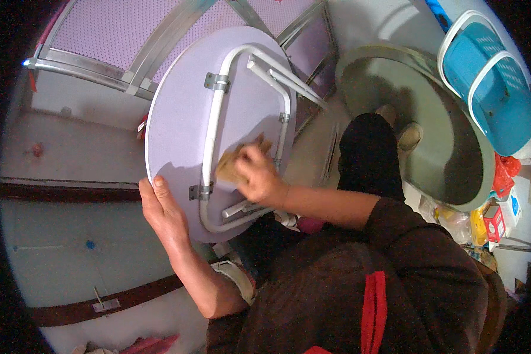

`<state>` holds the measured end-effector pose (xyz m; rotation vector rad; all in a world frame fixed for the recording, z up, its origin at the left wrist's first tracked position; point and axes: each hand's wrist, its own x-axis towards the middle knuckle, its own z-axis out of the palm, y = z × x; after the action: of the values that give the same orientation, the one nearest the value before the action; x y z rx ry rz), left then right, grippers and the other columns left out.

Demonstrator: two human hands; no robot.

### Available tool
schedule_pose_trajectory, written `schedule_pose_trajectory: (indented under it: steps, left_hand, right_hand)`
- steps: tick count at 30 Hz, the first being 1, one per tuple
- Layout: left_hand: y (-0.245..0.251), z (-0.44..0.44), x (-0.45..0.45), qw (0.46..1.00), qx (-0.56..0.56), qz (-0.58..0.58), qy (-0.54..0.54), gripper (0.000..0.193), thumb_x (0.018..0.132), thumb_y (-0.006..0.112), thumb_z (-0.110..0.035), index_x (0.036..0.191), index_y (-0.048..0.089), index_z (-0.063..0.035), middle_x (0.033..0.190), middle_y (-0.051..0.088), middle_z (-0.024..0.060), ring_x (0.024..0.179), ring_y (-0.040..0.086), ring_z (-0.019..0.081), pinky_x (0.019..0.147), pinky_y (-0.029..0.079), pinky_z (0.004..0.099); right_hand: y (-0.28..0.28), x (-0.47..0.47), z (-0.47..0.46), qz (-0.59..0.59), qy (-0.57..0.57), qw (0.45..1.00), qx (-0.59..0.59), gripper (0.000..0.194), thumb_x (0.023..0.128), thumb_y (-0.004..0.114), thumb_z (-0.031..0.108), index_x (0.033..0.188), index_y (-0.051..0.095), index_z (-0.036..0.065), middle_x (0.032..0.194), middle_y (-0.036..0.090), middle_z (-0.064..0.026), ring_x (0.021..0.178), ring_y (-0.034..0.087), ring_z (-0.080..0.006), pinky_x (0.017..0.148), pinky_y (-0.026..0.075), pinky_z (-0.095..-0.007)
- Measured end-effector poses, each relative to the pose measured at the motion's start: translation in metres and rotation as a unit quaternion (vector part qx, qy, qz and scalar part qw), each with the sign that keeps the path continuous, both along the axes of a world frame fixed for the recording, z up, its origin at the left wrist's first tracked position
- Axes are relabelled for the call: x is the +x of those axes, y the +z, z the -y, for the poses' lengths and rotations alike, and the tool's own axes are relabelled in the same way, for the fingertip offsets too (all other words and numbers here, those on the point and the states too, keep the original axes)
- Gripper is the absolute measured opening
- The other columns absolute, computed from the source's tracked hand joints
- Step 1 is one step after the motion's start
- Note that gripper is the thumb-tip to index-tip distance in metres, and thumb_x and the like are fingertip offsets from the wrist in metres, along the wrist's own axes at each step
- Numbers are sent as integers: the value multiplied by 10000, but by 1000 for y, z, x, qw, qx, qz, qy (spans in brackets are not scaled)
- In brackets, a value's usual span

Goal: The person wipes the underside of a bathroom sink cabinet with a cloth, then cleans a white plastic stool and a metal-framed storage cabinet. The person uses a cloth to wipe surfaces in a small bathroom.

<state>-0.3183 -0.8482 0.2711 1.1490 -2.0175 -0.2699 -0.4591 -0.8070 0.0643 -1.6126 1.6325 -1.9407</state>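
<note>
A round folding table [172, 119] with a pale lilac underside is tilted up before me, its white tubular metal legs [211, 132] folded against it and fixed by metal brackets. My left hand [166, 210] grips the table's edge at the lower left, thumb on the underside. In my right hand [259, 177] is a bunched yellowish-brown cloth [232, 168], held against the underside between the leg tubes. That hand is slightly blurred, and the cloth's far end lies partly in shadow.
A large round grey-green tub [460, 132] stands at the right, with a blue basket [491, 57] beyond it. Red plastic bags [505, 175] and small boxes [494, 223] lie beside it. Metal-framed lilac mesh panels [101, 40] stand behind the table.
</note>
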Motion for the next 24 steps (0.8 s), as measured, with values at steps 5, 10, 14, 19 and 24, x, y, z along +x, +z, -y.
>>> schedule_pose_trajectory:
  steps: [5, 10, 14, 19, 24]
  left_hand:
    - [1, -2, 2, 1000, 8, -5, -9, 370, 1120, 473, -331, 1014, 527, 20, 852, 533, 100, 807, 457, 177, 748, 446, 345]
    - [-1, -1, 3, 1000, -8, 9, -16, 374, 1121, 469, -336, 1020, 536, 17, 857, 536, 93, 809, 463, 174, 752, 452, 343]
    - [-1, 3, 3, 1000, -3, 10, -13, 393, 1123, 459, -359, 1011, 531, 11, 851, 531, 91, 809, 465, 169, 741, 451, 343]
    - [-1, 2, 2, 1000, -3, 21, -3, 422, 1121, 461, -390, 1002, 524, 9, 842, 521, 92, 803, 459, 167, 733, 450, 346]
    - [-1, -1, 1, 1000, -2, -12, -9, 417, 1120, 466, -385, 1009, 529, 12, 848, 533, 103, 812, 468, 173, 740, 453, 351]
  right_hand:
    - [55, -33, 23, 163, -6, 986, 35, 228, 870, 744, 161, 993, 635, 3, 1109, 571, -178, 1079, 592, -384, 891, 495, -482]
    - [69, -118, 90, 207, -194, 957, 53, 335, 870, 752, 183, 1103, 603, -8, 1149, 575, -229, 1060, 576, -420, 921, 481, -496]
    - [29, -57, 60, 29, -202, 975, 83, 306, 839, 704, 51, 1111, 576, -7, 1190, 541, -233, 1072, 563, -439, 941, 472, -510]
    - [-56, 26, -5, -14, 4, 998, 57, 241, 838, 640, 2, 1077, 615, 8, 1142, 556, -187, 1081, 584, -406, 917, 502, -452]
    - [-116, -7, -27, 124, 72, 950, 276, 244, 827, 648, 0, 1058, 625, 74, 1128, 570, -167, 1049, 601, -397, 878, 517, -462]
